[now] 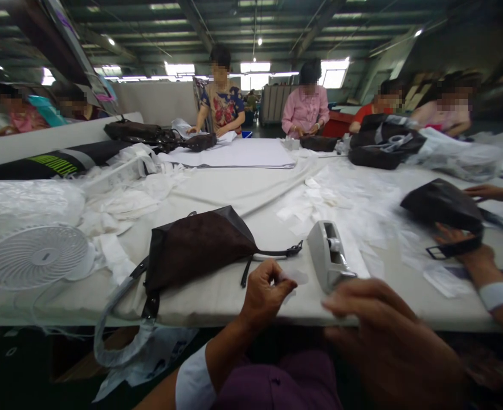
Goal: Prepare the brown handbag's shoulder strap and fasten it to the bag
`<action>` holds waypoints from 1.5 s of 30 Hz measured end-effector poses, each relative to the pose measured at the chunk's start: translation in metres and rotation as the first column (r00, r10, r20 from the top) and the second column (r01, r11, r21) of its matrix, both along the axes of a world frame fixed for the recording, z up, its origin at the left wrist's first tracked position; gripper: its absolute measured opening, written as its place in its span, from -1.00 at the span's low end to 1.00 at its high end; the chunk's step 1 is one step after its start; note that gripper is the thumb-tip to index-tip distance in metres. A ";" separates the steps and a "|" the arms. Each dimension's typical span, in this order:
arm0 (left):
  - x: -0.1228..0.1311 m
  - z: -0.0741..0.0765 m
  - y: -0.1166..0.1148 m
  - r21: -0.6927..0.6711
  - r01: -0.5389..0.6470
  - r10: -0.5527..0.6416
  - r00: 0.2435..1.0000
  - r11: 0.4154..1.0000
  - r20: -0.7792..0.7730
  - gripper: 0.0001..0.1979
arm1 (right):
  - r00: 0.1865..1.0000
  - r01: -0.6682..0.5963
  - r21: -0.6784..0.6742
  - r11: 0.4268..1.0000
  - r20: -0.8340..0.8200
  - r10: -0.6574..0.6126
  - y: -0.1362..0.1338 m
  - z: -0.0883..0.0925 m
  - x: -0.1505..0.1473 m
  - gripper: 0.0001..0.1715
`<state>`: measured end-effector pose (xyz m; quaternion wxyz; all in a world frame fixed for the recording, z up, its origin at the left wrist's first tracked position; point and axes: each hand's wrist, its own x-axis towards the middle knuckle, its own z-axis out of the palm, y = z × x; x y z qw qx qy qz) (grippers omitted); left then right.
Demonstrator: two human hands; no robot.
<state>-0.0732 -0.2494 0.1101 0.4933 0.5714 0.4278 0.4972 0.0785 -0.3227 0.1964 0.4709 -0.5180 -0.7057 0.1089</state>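
Note:
My left hand (269, 289) is closed in a pinch on a small translucent white piece of film or thin paper (294, 277). Just beyond it lies a dark brown handbag (197, 245). One buckled strap end points right, and a handle (117, 356) wrapped in white hangs over the table edge. A grey tape dispenser (326, 256) stands to the right of my left hand. Close in front of the dispenser is my right hand (375, 319), large and smeared by motion. Whether its fingers hold anything is hidden by the blur.
A white fan (41, 256) is at the left edge of the table. Loose white paper scraps (340, 193) are spread beyond the dispenser. On the right, a co-worker's hands (458, 236) handle another dark bag (443, 208). White sheets (238, 152) and other people are across the table.

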 end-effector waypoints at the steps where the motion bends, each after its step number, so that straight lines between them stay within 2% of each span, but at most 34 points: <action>1: 0.000 0.001 0.000 0.052 -0.013 0.016 0.999 0.999 -0.049 -0.75 | 1.000 0.016 -0.003 1.000 -0.001 -0.016 0.010 -0.004 -0.002 -0.80; 5: 0.000 0.004 -0.002 0.144 -0.042 0.058 0.993 0.989 -0.107 -0.75 | 1.000 -0.021 -0.076 0.997 -0.017 0.019 0.039 -0.023 -0.005 -0.83; 10: 0.000 0.003 -0.003 0.126 -0.034 0.045 0.995 0.991 -0.086 -0.76 | 0.998 -0.059 -0.160 0.985 -0.007 0.059 0.046 -0.037 -0.006 -0.85; 17: -0.002 0.002 -0.003 0.107 -0.050 0.063 0.991 0.993 -0.120 -0.69 | 0.999 -0.027 -0.199 0.980 0.011 0.030 0.050 -0.044 -0.009 -0.89; 25: -0.003 -0.005 0.000 0.110 -0.065 0.078 0.990 0.992 -0.121 -0.74 | 0.995 -0.079 -0.206 0.975 -0.076 0.065 0.052 -0.049 -0.015 -0.96; 32: -0.004 -0.013 0.003 0.034 -0.060 0.063 0.995 0.998 -0.084 -0.75 | 0.997 -0.078 -0.227 0.971 -0.010 0.078 0.055 -0.053 -0.013 -0.98; 35: 0.001 -0.020 0.000 -0.075 -0.015 0.015 1.000 0.997 0.001 -0.71 | 0.994 -0.101 -0.184 0.978 0.029 0.108 0.055 -0.057 -0.012 -0.94; 38: 0.011 -0.029 -0.008 -0.229 0.015 0.018 0.990 0.973 0.143 -0.68 | 0.993 -0.114 -0.201 0.973 0.018 0.120 0.054 -0.072 -0.006 -0.93; 40: 0.015 -0.036 -0.012 -0.282 0.049 0.006 0.982 0.958 0.190 -0.69 | 0.988 -0.154 -0.261 0.953 -0.052 0.145 0.053 -0.086 0.000 -0.88; 43: 0.005 -0.042 -0.010 -0.270 0.159 -0.132 0.984 0.949 0.118 -0.82 | 0.985 -0.155 -0.364 0.918 -0.130 0.115 0.052 -0.104 0.010 -0.82; 45: -0.016 -0.045 -0.003 -0.236 0.133 -0.151 0.987 0.963 -0.058 -0.83 | 0.990 -0.106 -0.413 0.904 -0.128 0.058 0.050 -0.108 0.014 -0.79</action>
